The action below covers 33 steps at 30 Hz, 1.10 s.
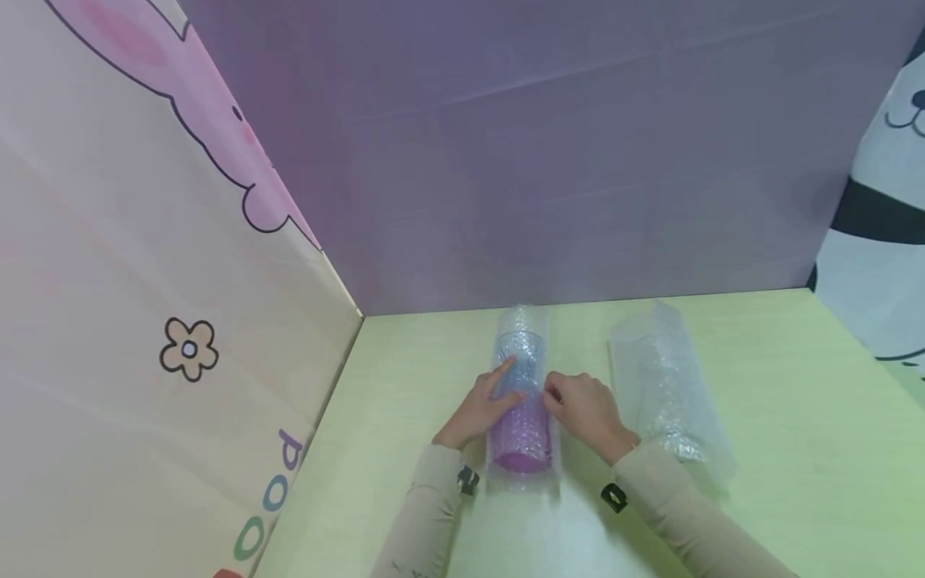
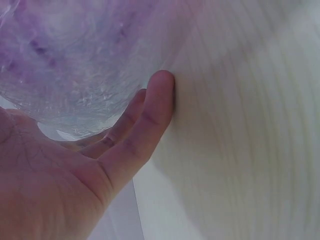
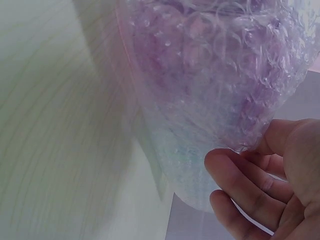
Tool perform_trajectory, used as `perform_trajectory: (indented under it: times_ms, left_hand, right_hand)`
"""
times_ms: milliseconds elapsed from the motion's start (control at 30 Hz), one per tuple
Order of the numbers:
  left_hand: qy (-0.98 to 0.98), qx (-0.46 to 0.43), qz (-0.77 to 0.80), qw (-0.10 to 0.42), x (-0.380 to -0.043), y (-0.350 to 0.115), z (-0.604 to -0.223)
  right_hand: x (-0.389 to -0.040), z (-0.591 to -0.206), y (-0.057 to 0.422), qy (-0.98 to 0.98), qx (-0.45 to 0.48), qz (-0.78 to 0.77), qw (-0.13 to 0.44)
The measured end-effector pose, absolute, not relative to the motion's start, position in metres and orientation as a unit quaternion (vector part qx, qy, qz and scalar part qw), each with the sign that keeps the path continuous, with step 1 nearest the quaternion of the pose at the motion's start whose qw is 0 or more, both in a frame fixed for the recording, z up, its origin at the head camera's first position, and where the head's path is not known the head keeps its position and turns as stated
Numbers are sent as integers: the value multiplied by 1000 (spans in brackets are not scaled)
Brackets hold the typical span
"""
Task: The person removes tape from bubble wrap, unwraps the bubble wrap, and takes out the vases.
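Note:
A cylinder, purple at the near end and bluish toward the far end, lies lengthwise on the table inside clear bubble wrap. My left hand rests along its left side, with index finger and thumb spread over the top. Low beside the wrap, the other fingers reach down to the tabletop. On the right side, my right hand pinches the edge of the bubble wrap between thumb and forefinger, the remaining fingers bent below. The cylinder's underside is hidden.
To the right lies a second bubble-wrap bundle, clear and whitish, close to my right forearm. The pale wood-grain table meets a purple backdrop at the back and a printed cartoon panel on the left.

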<state>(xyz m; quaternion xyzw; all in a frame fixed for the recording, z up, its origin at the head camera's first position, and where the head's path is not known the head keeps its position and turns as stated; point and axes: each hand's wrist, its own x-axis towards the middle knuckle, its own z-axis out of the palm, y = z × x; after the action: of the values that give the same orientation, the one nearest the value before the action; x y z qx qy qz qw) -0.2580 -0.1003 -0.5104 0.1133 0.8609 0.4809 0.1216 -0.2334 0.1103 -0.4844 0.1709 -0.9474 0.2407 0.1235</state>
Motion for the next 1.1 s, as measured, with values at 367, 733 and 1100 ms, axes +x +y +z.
perform_trajectory:
  times_ms: [367,733,1100]
  left_hand:
    - [860,113,483,123,-258,-100,-511]
    - [857,109,490,121,-256,-100,-510]
    - [853,114,496,120,-257,-102,-512]
  right_hand:
    - [-235,-488,110,-946,158,255,126]
    - [-235,-494,108,-940,151,265,151]
    - [-233,-496,108,-941,137,275,143]
